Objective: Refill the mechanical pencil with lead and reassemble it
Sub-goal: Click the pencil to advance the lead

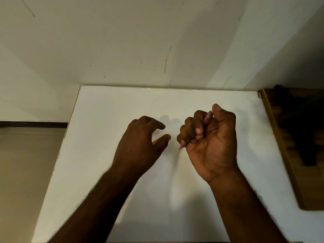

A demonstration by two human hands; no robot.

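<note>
My right hand [209, 137] is raised above the white table [105, 111], palm toward me, fingers curled round a pink mechanical pencil [207, 117]. The pencil's tip pokes out below the little finger and my thumb rests on its upper end. My left hand [142, 139] hovers palm down just left of it and pinches a small orange piece, probably the lead case [158, 139], between thumb and fingers. Most of the orange piece is hidden under the hand. The two hands are a short gap apart.
A dark wooden piece of furniture [287, 146] stands against the table's right edge. A scuffed white wall [157, 41] rises behind the table. Beige floor [26, 163] shows past the table's left edge.
</note>
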